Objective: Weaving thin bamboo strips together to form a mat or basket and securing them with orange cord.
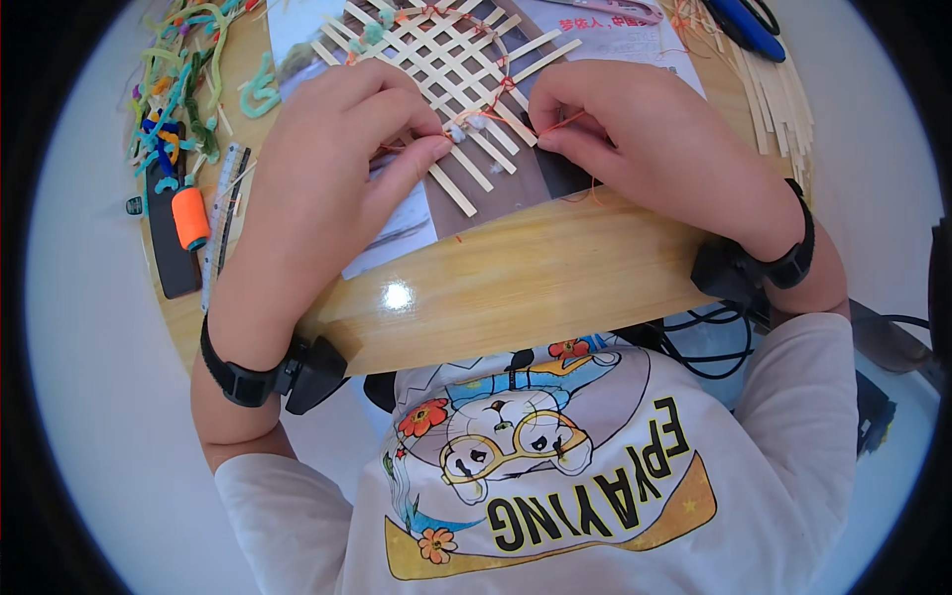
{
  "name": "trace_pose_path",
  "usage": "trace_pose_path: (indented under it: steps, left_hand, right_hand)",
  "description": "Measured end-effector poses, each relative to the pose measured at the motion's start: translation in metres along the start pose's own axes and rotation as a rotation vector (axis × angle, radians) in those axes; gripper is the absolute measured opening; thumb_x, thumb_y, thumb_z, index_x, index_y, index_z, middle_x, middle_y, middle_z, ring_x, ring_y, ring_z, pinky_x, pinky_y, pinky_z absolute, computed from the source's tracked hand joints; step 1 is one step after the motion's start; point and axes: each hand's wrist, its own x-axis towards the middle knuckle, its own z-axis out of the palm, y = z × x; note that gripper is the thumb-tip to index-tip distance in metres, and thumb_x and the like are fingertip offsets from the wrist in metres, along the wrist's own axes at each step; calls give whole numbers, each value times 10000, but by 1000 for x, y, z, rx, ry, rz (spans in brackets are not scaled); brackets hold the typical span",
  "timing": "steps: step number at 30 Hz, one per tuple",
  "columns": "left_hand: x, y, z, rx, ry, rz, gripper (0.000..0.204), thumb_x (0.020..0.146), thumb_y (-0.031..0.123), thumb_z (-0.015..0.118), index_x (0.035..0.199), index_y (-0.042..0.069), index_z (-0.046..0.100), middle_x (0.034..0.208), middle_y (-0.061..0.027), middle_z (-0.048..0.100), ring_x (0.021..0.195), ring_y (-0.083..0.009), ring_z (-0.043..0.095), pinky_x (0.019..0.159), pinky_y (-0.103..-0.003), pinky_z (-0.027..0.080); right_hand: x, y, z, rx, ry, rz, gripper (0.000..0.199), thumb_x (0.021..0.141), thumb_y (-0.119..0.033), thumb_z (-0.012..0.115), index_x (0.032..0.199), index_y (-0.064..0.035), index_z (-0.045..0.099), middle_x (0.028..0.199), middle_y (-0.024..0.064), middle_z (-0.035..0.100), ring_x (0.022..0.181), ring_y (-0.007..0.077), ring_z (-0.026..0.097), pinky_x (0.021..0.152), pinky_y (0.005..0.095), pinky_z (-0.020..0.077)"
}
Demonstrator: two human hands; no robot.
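Observation:
A lattice of woven pale bamboo strips (458,87) lies at the top middle, its strip ends sticking out around it. Orange-red thread (569,123) runs along its edge, and small fluffy tufts (476,123) sit on the near side. My left hand (342,134) is pinched at the lattice's near left edge; a bit of the same thread shows between its thumb and fingers. Across from it, at the near right edge, my right hand (635,134) pinches the thread between thumb and forefinger, with a loose strand hanging below.
Printed sheets (397,233) lie under the lattice on the wooden table (516,268). At left are tangled fuzzy stems (198,74), an orange thread spool (189,218), a dark bar (174,260) and a ruler (224,198). Spare strips (778,104) and blue-handled scissors (746,28) lie at right.

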Motion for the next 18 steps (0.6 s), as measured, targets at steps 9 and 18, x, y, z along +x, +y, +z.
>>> trace_pose_path:
  steps: [9,18]
  left_hand:
    - [1,-4,2,-2,44,16,141,738,37,709,829,20,603,878,-72,585,815,-235,564,710,-307,457]
    - [0,-6,2,9,35,-2,155,724,51,721,824,26,605,879,-71,589,823,-240,564,705,-309,451]
  right_hand:
    - [0,-5,-7,354,-64,76,73,871,46,519,914,-8,495,810,14,527,717,86,512,650,233,464]
    - [3,-4,-11,515,-180,100,106,893,23,502,987,-26,512,777,-3,516,692,43,495,616,199,421]
